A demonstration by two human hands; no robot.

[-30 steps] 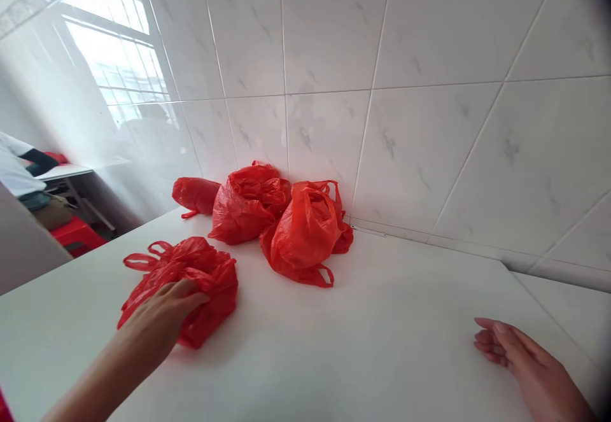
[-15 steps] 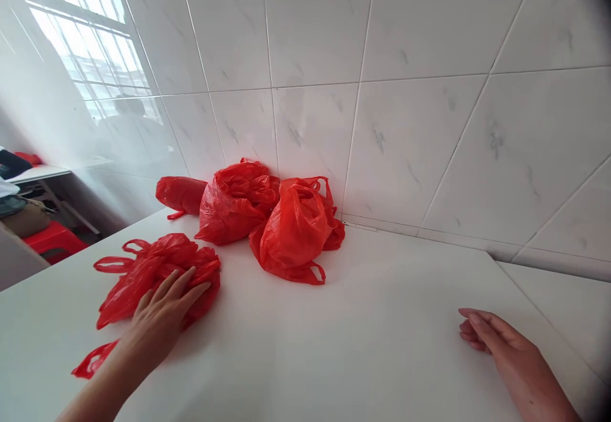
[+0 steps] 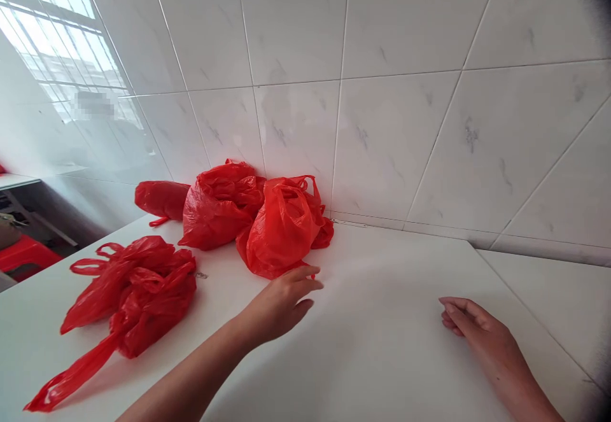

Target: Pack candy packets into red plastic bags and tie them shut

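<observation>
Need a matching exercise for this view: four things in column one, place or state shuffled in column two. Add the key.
Things
1. left hand
2. right hand
3. red stool
4. tiled wall

Place or state
A. at the right side of the white tabletop, fingers curled
B. rising behind the tabletop
C. at the front edge of the red bag with raised handles
D. low down, past the tabletop's left edge

Pairs: 1-C, 2-A, 3-D, 4-B

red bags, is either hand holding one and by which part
No bag is visibly held: the left hand is open by the rightmost bag, and the right hand is away from them all.
</observation>
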